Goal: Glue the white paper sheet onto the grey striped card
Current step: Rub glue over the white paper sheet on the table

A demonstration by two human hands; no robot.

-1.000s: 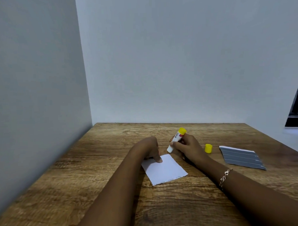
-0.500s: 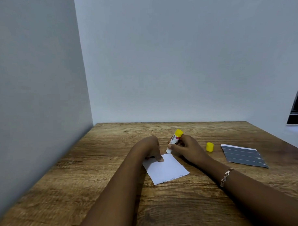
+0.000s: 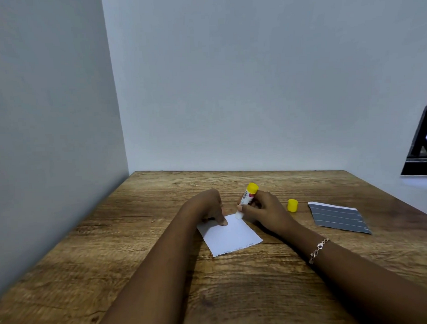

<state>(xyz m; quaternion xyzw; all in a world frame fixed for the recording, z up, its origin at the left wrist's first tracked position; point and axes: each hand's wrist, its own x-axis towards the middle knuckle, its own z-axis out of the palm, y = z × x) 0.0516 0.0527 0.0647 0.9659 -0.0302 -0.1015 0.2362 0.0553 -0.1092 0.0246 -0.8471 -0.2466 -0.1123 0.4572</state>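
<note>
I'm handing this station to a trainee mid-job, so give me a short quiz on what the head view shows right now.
1. Multiple choice: what does the right hand grip? A) glue stick B) scissors C) pen
2. True or false: the yellow cap stands on the table between the right hand and the grey striped card.
3. Fill the gap: the left hand presses its fingers down on the ____.

Key: 1 A. 2 True. 3 white paper sheet.
</note>
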